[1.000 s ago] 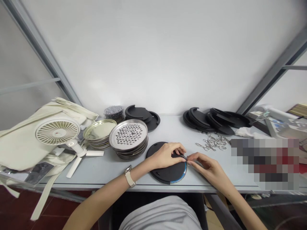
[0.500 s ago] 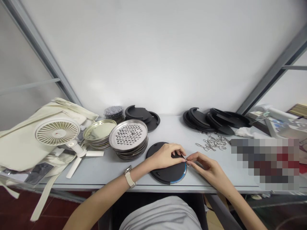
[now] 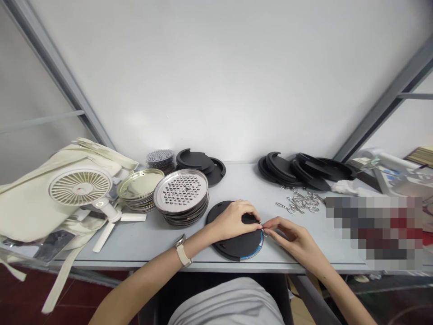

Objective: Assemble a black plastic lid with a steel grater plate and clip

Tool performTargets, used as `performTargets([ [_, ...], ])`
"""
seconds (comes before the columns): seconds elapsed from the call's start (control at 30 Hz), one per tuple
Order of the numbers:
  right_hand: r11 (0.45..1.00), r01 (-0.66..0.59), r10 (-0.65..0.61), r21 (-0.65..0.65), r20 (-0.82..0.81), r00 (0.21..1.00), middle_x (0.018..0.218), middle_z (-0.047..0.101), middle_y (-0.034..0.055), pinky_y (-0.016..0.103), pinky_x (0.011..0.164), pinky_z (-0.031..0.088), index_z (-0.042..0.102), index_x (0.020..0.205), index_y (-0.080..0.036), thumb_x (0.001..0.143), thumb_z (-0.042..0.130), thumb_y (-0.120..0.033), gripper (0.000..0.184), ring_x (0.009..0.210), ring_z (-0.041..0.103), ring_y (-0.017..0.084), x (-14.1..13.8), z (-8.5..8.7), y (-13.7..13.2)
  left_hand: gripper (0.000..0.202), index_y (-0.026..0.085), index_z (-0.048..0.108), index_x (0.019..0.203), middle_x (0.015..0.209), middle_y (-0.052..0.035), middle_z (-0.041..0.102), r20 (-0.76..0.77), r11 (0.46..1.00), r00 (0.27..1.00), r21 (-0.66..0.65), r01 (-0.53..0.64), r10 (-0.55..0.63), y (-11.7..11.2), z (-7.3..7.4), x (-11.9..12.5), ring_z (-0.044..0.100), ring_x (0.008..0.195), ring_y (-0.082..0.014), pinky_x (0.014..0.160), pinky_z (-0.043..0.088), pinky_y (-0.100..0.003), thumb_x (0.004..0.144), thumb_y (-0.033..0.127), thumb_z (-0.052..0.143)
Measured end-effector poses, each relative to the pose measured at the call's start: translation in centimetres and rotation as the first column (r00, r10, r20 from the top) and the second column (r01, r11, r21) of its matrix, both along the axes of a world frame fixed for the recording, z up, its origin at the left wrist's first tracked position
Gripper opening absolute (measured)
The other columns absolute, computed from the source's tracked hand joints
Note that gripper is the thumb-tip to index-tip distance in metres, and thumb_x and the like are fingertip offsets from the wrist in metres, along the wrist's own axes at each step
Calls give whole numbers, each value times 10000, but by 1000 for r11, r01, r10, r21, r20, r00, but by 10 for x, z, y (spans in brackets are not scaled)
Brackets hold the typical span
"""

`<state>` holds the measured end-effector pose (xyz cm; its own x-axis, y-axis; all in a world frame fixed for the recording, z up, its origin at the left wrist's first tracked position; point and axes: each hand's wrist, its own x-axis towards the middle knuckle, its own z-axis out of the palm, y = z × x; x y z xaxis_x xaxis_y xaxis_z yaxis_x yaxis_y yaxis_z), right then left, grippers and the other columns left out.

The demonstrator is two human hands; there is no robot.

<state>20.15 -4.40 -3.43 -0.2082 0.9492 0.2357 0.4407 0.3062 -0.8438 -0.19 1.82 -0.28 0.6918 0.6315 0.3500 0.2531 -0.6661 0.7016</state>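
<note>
A black round disc (image 3: 237, 243) with a blue rim edge lies flat on the grey table (image 3: 152, 239) in front of me. My left hand (image 3: 233, 220) rests on the disc's top, fingers curled and pinching at its right edge. My right hand (image 3: 291, 237) meets it there, fingertips pinched on a small metal clip (image 3: 263, 231) at the disc's rim. Both hands touch at that spot. A watch sits on my left wrist.
A stack of perforated metal plates (image 3: 181, 194) and a stack of plain metal lids (image 3: 140, 187) stand to the left. Black discs lie at the back centre (image 3: 201, 161) and back right (image 3: 297, 169). Loose metal clips (image 3: 301, 201) lie right of the disc. A white fan (image 3: 79, 187) lies on a cloth bag.
The hands stay at the disc's right edge. The metal clip has been worked lower against the rim, and the left fingers have closed in over it.
</note>
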Motion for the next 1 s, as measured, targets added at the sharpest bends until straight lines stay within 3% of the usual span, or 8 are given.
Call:
performTargets([
  [0.17, 1000, 7, -7, 15, 15, 1000, 832, 688, 55, 289, 754, 511, 654, 906, -198, 858, 604, -414, 227, 796, 636, 199, 1, -2, 1, 145, 163, 660, 901, 886, -26, 653, 5, 999, 1000, 40, -10, 10, 0, -1, 0, 576, 868, -152, 812, 437, -252, 773, 231, 675],
  [0.27, 999, 0, -1, 34, 23, 1000, 853, 684, 49, 288, 761, 504, 652, 921, -205, 863, 604, -398, 207, 811, 636, 197, 2, -4, 1, 195, 174, 657, 976, 957, -32, 629, -14, 997, 1000, 79, 0, 1, -1, -1, 0, 561, 933, -158, 877, 420, -261, 789, 230, 663],
  [0.47, 997, -29, 25, 68, 60, 998, 890, 682, 55, 298, 774, 499, 656, 877, -217, 883, 572, -386, 189, 853, 635, 209, 1, 0, 1, 138, 209, 669, 951, 978, -37, 594, -85, 997, 996, 81, 8, -2, -4, 0, 0, 540, 1000, -183, 963, 377, -305, 829, 244, 614],
  [1.0, 998, 4, -7, 68, 44, 999, 898, 686, 61, 303, 789, 501, 651, 908, -213, 882, 570, -391, 197, 857, 634, 212, 1, -3, 0, 55, 164, 621, 818, 889, -32, 642, -17, 994, 999, 102, 41, -39, -1, -1, 1, 565, 892, -159, 839, 420, -262, 808, 215, 637],
])
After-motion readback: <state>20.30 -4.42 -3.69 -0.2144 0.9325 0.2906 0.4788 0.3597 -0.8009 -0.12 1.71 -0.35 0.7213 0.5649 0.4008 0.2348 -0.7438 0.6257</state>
